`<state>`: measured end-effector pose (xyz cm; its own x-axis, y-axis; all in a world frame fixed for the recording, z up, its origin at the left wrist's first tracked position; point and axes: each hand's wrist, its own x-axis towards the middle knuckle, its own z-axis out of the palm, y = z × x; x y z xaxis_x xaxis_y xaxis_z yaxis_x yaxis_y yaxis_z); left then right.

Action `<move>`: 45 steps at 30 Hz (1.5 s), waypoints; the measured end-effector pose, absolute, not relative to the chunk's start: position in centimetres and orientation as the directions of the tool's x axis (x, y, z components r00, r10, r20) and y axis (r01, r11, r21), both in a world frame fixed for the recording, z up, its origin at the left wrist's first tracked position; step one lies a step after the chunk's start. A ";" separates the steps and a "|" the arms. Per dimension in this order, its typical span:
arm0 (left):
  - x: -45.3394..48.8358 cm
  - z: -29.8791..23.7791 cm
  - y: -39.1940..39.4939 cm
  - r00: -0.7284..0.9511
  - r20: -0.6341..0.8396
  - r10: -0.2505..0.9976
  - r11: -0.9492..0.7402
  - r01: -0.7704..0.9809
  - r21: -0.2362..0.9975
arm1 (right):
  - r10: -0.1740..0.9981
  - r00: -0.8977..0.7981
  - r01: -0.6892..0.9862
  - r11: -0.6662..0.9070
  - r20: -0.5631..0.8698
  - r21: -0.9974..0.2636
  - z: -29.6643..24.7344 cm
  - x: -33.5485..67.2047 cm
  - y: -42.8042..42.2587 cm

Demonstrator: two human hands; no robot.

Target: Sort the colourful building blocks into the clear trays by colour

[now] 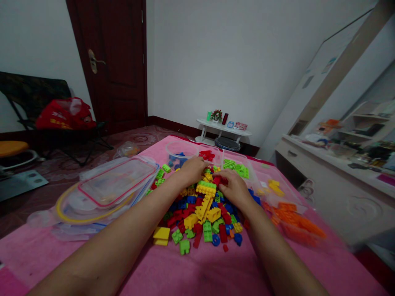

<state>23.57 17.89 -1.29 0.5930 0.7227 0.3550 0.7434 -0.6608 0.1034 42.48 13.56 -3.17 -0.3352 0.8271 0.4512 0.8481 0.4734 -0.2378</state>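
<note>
Bricks (203, 209), plastic and studded, lie jumbled beneath both hands (194, 169) (235, 187).

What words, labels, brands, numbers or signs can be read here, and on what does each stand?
None can be read with certainty.
Red bag on the chair: yellow and pale marks, apparently lettering, too blurred to read.
Patches on the tall cabinet: too small and blurred to tell whether they bear text.
Toy bricks: no readable marks.
</note>
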 end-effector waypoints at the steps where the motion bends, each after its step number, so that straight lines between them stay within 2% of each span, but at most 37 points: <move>1: 23.6 -1.1 17.7 0.576 0.363 0.733 -0.641 0.762 0.086 | 0.830 -0.332 0.854 0.466 0.447 -0.231 -2.8 42.5 13.2; 3: 23.6 -0.9 17.4 0.538 0.373 0.756 -0.597 0.800 0.056 | 0.836 -0.331 0.851 0.465 0.437 -0.246 -2.2 42.5 12.5; 8: 23.6 -0.4 17.0 0.506 0.364 0.782 -0.555 0.831 0.037 | 0.883 -0.221 0.843 0.386 0.413 -0.375 -1.3 43.2 12.1; 11: 23.5 0.4 17.0 0.474 0.416 0.776 -0.562 0.819 0.114 | 0.878 -0.130 0.813 0.360 0.460 -0.457 -1.0 43.5 12.2; 13: 23.6 1.2 17.0 0.418 0.460 0.783 -0.580 0.758 0.299 | 0.875 -0.042 0.721 0.360 0.482 -0.592 -0.6 43.5 12.2; 15: 23.9 1.9 16.7 0.366 0.416 0.833 -0.553 0.586 0.592 | 0.885 0.039 0.566 0.363 0.464 -0.740 -0.1 43.3 11.9; 17: 24.5 2.3 16.2 0.377 0.277 0.884 -0.394 0.279 0.876 | 0.899 0.087 0.422 0.357 0.430 -0.833 0.5 42.9 11.5; 18: 24.9 2.3 15.9 0.402 0.192 0.895 -0.256 0.113 0.960 | 0.902 0.095 0.380 0.357 0.420 -0.853 0.8 42.8 11.4; 19: 25.3 2.3 15.6 0.431 0.116 0.895 -0.111 -0.037 0.993 | 0.902 0.093 0.364 0.363 0.422 -0.858 1.0 42.6 11.2; 20: 25.7 2.2 15.2 0.462 0.054 0.885 0.021 -0.157 0.987 | 0.895 0.087 0.374 0.378 0.437 -0.847 1.2 42.6 11.1; 22: 26.4 1.9 14.6 0.521 -0.035 0.853 0.217 -0.292 0.931 | 0.868 0.074 0.447 0.411 0.490 -0.795 1.5 42.5 11.0; 25: 27.0 1.4 14.1 0.598 -0.098 0.796 0.351 -0.324 0.878 | 0.853 0.015 0.601 0.409 0.521 -0.687 1.7 42.3 10.8; 28: 27.1 1.4 13.9 0.636 -0.118 0.762 0.384 -0.298 0.874 | 0.856 -0.078 0.712 0.407 0.511 -0.572 2.0 42.0 10.3; 35: 26.9 1.6 14.3 0.724 -0.184 0.665 0.557 -0.316 0.768 | 0.826 -0.023 0.806 0.348 0.563 -0.478 3.3 41.8 9.5; 41: 26.8 2.0 14.0 0.744 -0.220 0.631 0.615 -0.306 0.727 | 0.722 0.004 0.762 0.445 0.692 -0.470 3.3 41.7 9.4; 45: 27.2 2.2 13.4 0.790 -0.180 0.585 0.625 -0.298 0.721 | 0.737 -0.059 0.669 0.529 0.673 -0.522 3.1 41.2 9.3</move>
